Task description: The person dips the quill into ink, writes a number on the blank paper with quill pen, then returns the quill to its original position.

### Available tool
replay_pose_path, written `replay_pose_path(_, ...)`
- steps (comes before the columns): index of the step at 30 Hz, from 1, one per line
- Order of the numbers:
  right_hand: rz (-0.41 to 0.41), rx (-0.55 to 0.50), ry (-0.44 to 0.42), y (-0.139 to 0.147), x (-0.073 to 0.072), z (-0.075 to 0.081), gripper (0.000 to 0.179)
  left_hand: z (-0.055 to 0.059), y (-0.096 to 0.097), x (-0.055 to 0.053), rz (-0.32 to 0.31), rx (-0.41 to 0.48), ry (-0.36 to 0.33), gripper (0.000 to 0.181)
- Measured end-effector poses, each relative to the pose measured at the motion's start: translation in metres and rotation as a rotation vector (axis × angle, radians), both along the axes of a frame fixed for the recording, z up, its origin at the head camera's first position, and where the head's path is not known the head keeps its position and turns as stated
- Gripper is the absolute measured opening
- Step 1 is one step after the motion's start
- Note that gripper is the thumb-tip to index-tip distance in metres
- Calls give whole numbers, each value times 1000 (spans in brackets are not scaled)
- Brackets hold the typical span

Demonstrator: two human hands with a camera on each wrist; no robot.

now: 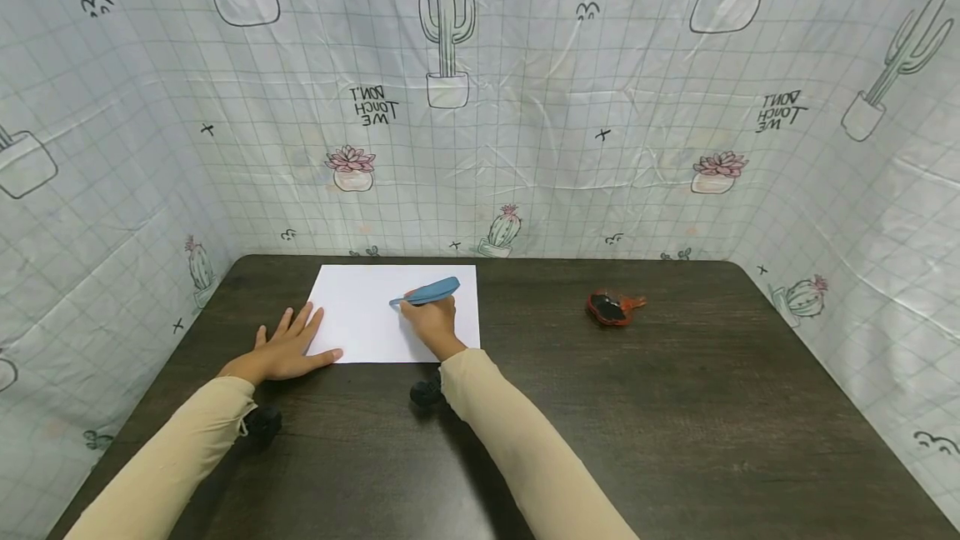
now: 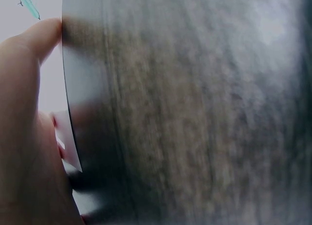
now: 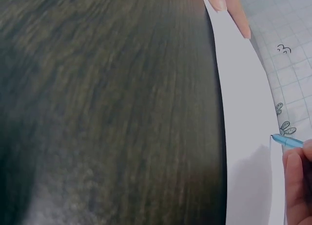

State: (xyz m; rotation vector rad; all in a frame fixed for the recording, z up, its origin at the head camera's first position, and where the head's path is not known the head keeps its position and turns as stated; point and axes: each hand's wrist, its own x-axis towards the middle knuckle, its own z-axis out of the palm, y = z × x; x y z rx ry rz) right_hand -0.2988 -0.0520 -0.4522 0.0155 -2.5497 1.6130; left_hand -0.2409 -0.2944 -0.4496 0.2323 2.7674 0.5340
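Pen (image 1: 431, 292) in right hand (image 1: 435, 327), backdrop (image 1: 540, 119) "DON'T TOUCH ME" (image 1: 374, 106)

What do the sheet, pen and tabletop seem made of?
White sheet: matte paper, thin along its edge. Blue pen: likely plastic by its smooth tip; broad top unclear. Tabletop: dark wood or wood-look laminate, satin, with streaky grain and soft reflections.

Head view: high behind the fingers (image 1: 302, 318), facing forward-down
Wrist views: low, close behind them
Wrists share: paper (image 3: 246, 98), pen (image 3: 289, 141)
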Motion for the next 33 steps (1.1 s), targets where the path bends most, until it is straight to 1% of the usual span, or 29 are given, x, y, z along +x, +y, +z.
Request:
replay_pose_path(3, 27, 34, 1, 0, 0, 1, 4, 1, 0, 0, 0, 2, 0, 99)
replay_pose_path(9, 92, 58, 4, 2, 2, 3, 6, 2, 0, 2, 3, 19, -3, 101)
replay_pose_path(15, 153, 84, -26, 5, 4, 5, 6, 4, 1, 4, 4, 22, -1, 102)
replay_pose_path(22, 233, 75, -31, 9, 7, 8, 5, 3, 0, 2, 7, 4, 10, 102)
replay_pose_path(28, 268, 98, -31, 12, 10, 11, 4, 0, 0, 1, 8, -5, 6, 103)
replay_pose_path(33, 320, 93, -49, 18, 12, 14, 4, 0, 1, 2, 5, -14, 7, 103)
